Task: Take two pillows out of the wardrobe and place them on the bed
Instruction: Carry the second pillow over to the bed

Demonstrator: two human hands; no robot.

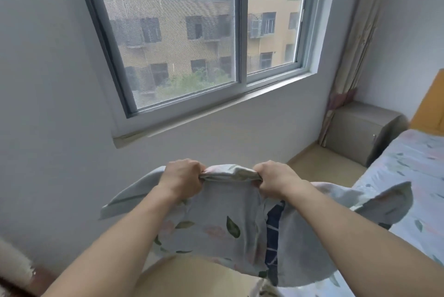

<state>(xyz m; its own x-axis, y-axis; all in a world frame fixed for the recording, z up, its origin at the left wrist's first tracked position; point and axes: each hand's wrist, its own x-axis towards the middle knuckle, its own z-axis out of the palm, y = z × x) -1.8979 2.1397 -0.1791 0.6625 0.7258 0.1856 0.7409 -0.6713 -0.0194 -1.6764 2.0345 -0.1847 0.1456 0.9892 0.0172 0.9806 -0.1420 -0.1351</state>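
In the head view, both hands are clenching the bunched top edge of a pale floral pillow (216,222), holding it up in front of the person, over the floor beside the bed (413,169). The left hand (181,180) is gripping the edge at the left, fingers curled tightly into the fabric; the right hand (276,180) is gripping it at the right in the same manner. The pillow's corners are flaring out to either side, and its lower right part is hanging just over the bed's near edge. A dark blue patterned fabric (274,236) is showing at the pillow's middle. A window (192,39) is facing the person, with a curtain (355,56) and a nightstand (362,128) to the right.
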